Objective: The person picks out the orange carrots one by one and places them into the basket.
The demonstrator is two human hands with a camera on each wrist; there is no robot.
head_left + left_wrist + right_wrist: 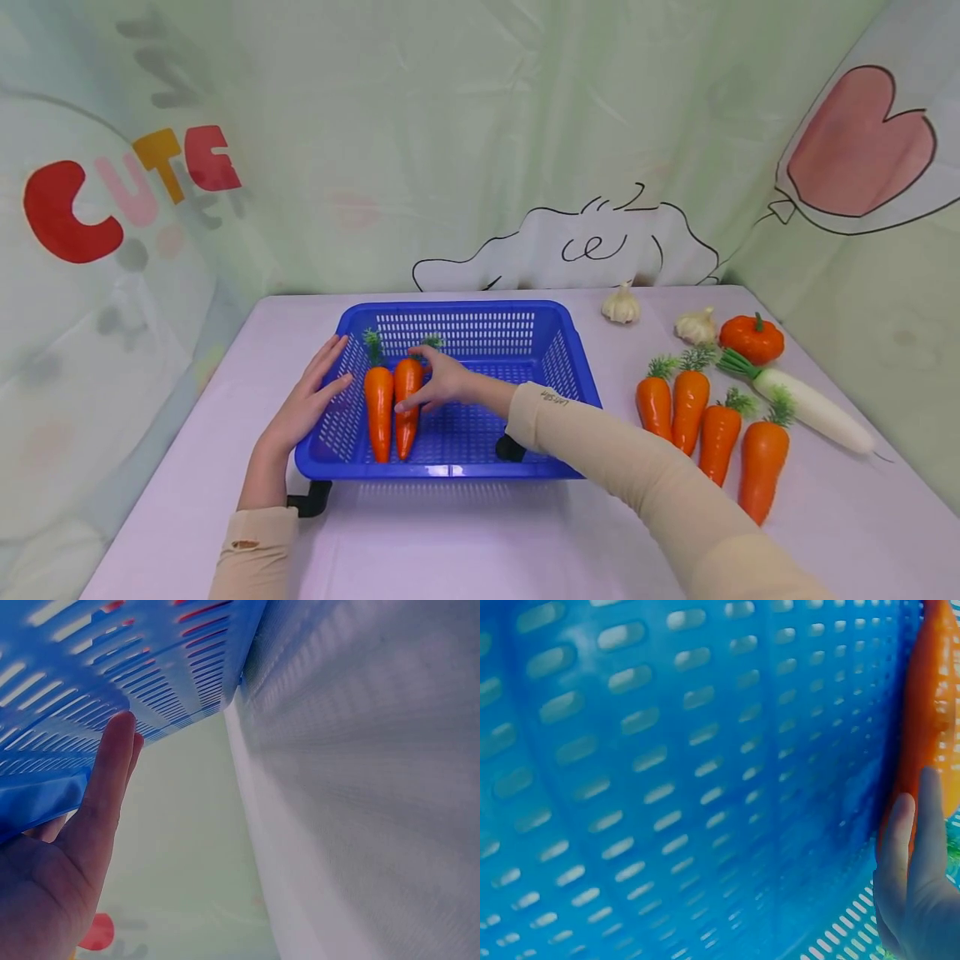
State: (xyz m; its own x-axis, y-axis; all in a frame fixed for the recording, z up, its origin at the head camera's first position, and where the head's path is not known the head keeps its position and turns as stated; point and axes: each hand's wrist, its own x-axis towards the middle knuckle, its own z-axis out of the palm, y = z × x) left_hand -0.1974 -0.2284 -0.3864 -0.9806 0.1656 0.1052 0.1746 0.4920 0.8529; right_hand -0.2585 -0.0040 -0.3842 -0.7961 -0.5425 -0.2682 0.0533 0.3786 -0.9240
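In the head view a blue perforated plastic basket [450, 472] stands on the table. My left hand [300, 408] rests at its left rim with fingers extended, and in the left wrist view a straight finger [112, 754] lies along the slotted wall. My right hand [444, 379] reaches into the basket and holds an orange carrot [407, 429], thumb and fingers round its upper half. Beside it, to the left, lies another carrot [379, 414] with its leafy top toward the back. The right wrist view shows fingers [930, 825] against the held carrot [928, 712], close to the basket wall.
Several more carrots [762, 467] lie to the right of the basket. A white radish [817, 408], a small pumpkin [751, 337], one garlic bulb [696, 326] and another garlic bulb [621, 305] sit further back. Printed curtains [390, 150] hang behind the table [202, 483].
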